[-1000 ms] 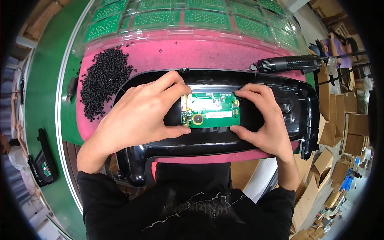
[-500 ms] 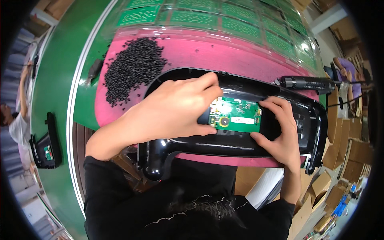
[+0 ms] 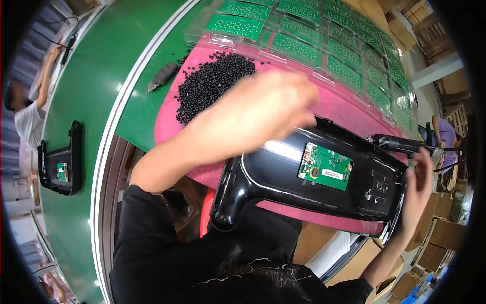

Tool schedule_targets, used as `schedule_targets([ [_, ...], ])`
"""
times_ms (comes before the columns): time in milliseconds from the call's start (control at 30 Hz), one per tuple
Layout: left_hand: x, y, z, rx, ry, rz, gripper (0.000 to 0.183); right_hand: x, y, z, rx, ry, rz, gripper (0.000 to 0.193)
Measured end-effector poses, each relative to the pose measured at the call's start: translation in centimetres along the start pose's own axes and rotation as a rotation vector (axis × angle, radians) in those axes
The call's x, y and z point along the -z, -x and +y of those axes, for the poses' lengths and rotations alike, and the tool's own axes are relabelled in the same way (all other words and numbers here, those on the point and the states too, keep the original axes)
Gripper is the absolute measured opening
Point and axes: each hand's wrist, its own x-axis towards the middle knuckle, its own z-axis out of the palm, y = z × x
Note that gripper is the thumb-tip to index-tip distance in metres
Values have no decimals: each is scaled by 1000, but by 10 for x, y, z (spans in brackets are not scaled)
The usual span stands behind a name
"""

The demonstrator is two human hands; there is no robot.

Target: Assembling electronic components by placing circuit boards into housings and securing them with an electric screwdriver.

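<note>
A glossy black plastic housing [image 3: 273,167] lies open side up across a pink mat, its narrow stem pointing toward me at the left. Inside it rests a green circuit board [image 3: 329,164] with a white label, and neither hand touches the board. My left hand [image 3: 273,106] is over the housing's far left edge, near the heap of small black screw-like pieces [image 3: 215,83]; motion smears its fingers. At the right, my right hand [image 3: 419,177] has its fingers apart beside the housing's end, close to the rear of a black electric screwdriver [image 3: 397,143].
Clear plastic trays of green circuit boards [image 3: 324,45] line the far side of the pink mat [image 3: 169,111]. On the green bench, a dark grey lump [image 3: 164,75] lies by the heap. Another black housing [image 3: 62,169] sits at left, near a co-worker [image 3: 31,119]. Cardboard boxes [image 3: 440,228] stand at right.
Both hands have let go of the circuit board, which now sits at a tilt in the housing. My left hand moved up and away; my right moved right toward the screwdriver. The view shifted.
</note>
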Motion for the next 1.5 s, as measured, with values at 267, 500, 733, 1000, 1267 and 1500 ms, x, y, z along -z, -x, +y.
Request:
schedule_targets([
  [267, 3, 15, -50, 148, -314, -71, 21, 37, -69, 51, -432, -302, -36, 38],
  [500, 6, 4, -53, 289, -241, -118, 13, -37, -82, -22, 197, -692, 406, 36],
  [733, 6, 0, -57, 184, -216, -5, 11, -64, -71, -84, 97, -1063, 59, 42],
  [1000, -7, -7, -6, -46, 602, 38, 14, -87, -27, -133, 208, -1632, -74, 51],
  [1267, -12, 1, 0, 108, 900, -102, 9, -99, -9, -145, 288, -1652, -21, 48],
  [1500, -12, 0, -8, 57, 705, -141, 7, -88, 6, -151, 394, -1530, 122, 43],
])
